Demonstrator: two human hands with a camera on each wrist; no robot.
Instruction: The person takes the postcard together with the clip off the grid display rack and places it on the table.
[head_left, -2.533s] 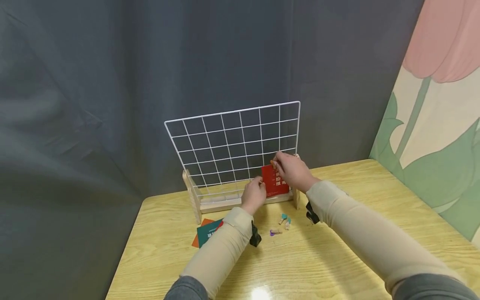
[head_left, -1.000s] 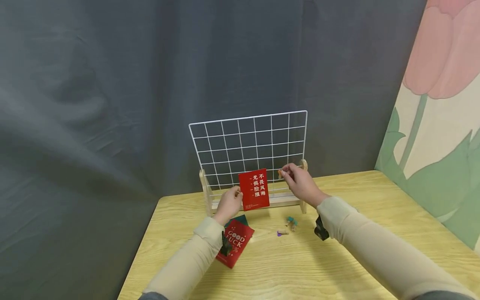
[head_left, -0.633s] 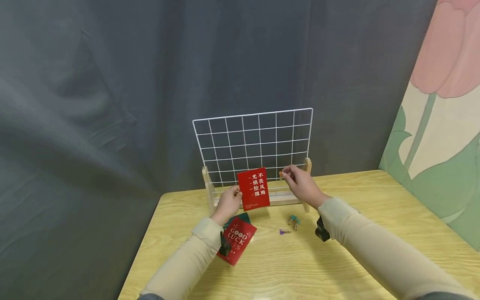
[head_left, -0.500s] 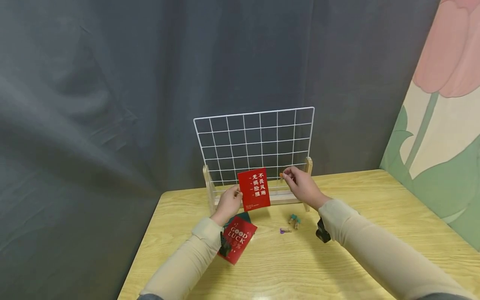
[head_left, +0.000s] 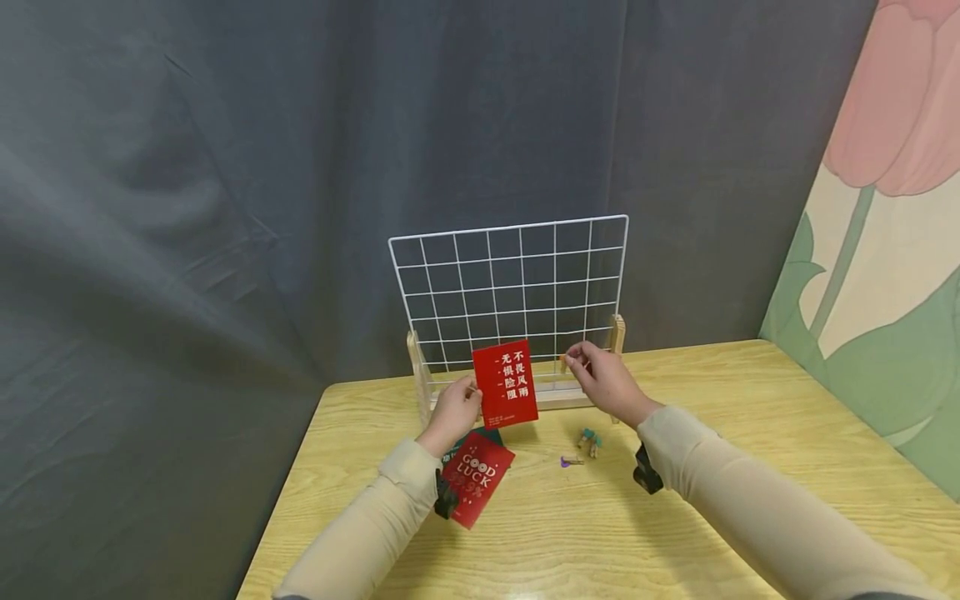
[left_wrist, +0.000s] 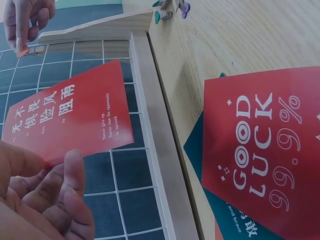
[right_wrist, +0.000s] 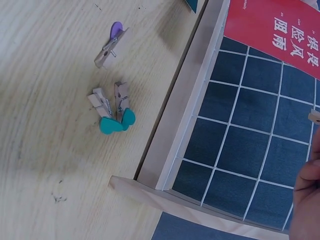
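Note:
My left hand (head_left: 452, 414) pinches a red card (head_left: 506, 385) with white Chinese characters by its left edge. The card stands upright, slightly tilted, before the lower part of a white wire grid (head_left: 508, 292). To its right, my right hand (head_left: 604, 383) pinches a small wooden clothespin (right_wrist: 314, 116) with an orange end, apart from the card and in front of the grid's lower right. Fingers of the right hand are partly cut off in the right wrist view. Under my left wrist lies a red GOOD LUCK card (left_wrist: 250, 150) on top of a teal card (left_wrist: 195, 145).
Wooden side supports (head_left: 617, 333) and a base bar (right_wrist: 165, 145) carry the grid. Two teal-ended clothespins (right_wrist: 112, 112) and a purple-ended clothespin (right_wrist: 111, 46) lie on the wood-grain table (head_left: 637, 533). Behind hangs a dark curtain (head_left: 315, 167).
Earlier, both hands held the red card against the grid's lower right. The left hand has since drawn it left, and the right hand with the clothespin is apart from it. Lately both hands dipped slightly.

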